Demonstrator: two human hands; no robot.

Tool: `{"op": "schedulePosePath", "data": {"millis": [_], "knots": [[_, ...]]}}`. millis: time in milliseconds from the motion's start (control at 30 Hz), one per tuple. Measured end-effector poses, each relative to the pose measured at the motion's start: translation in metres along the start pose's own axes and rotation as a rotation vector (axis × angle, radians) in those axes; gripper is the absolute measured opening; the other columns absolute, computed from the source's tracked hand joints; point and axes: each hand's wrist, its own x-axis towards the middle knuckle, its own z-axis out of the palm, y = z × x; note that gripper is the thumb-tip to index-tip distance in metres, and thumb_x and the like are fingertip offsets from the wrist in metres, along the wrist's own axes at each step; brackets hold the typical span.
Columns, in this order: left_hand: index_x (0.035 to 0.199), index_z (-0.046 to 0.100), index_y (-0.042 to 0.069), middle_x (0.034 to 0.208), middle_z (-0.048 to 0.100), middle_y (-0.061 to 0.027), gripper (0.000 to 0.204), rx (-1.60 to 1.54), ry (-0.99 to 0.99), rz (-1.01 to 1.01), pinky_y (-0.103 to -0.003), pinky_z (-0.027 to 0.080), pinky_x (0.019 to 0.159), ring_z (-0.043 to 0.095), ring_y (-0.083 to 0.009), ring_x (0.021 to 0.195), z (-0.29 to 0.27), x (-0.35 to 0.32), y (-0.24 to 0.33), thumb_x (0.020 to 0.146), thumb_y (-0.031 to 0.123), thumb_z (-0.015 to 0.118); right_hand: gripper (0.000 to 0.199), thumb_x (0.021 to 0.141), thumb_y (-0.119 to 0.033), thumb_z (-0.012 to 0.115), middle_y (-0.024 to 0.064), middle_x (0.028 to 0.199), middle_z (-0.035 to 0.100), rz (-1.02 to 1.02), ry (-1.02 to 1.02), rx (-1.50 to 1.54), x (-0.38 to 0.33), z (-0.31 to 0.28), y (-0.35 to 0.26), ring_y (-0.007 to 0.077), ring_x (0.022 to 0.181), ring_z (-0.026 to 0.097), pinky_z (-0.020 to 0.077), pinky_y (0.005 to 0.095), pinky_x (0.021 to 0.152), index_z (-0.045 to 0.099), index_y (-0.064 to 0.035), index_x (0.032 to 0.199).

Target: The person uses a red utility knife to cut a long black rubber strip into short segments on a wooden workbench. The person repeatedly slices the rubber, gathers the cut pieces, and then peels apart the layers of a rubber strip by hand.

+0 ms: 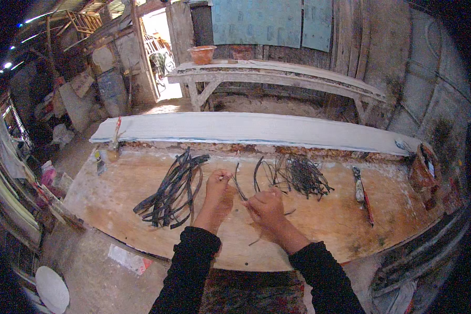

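Observation:
My left hand (220, 192) is above the middle of a wooden board, its fingertips pinched together; what they hold, if anything, is too small to make out. Beside it, my right hand (267, 208) grips a thin black strip (238, 183), which curves up from the fingers toward the left hand. To the left lies a loose bundle of flat black strips (170, 191). Beyond my right hand is a tangled heap of finer dark strips (307, 177), with a few curved strands (257, 172) next to it. A short strand (289, 212) shows by the right wrist.
A long white-topped plank (246, 128) borders the board's (319, 230) far side. A red-handled tool (368, 206) lies at the right, near a clay-coloured pot (425, 172). A brush (116, 131) stands at the far left. Behind is a bench (277, 73) holding an orange pot (202, 54).

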Motion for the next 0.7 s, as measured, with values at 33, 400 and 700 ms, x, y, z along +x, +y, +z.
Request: {"op": "schedulePosePath", "data": {"millis": [33,400,700], "knots": [[0.082,0.050,0.007,0.069,0.045,-0.0013,0.008,-0.028,-0.043,-0.058,-0.026,0.036,0.047,0.042,-0.0105,0.056,0.003,-0.004,0.003,0.082,0.014,0.054,0.016,0.072,-0.020,0.062,0.0035,0.064,0.051,0.012,0.027,0.010,-0.001,-0.002,0.003,0.0225,0.066,0.051,0.0325,0.0395,0.071,0.052,-0.0094,0.065],[0.079,0.051,0.004,0.067,0.045,-0.0028,0.012,0.172,-0.357,-0.112,-0.027,0.034,0.040,0.042,-0.0118,0.052,0.015,-0.036,0.035,0.070,-0.004,0.048,0.021,0.074,-0.022,0.063,0.0057,0.062,0.050,0.598,0.377,-0.247,-0.010,-0.029,0.089,0.0244,0.065,0.050,0.0342,0.0401,0.065,0.053,-0.0063,0.066],[0.071,0.060,0.007,0.094,0.051,-0.0080,0.005,0.823,-0.348,0.441,-0.037,0.034,0.080,0.048,-0.0256,0.089,0.002,-0.026,0.021,0.066,0.009,0.059,0.020,0.070,-0.024,0.065,0.0078,0.081,0.055,0.437,0.355,-0.289,-0.004,-0.019,0.076,0.0266,0.079,0.051,0.0351,0.0398,0.073,0.057,-0.0091,0.082]]}}
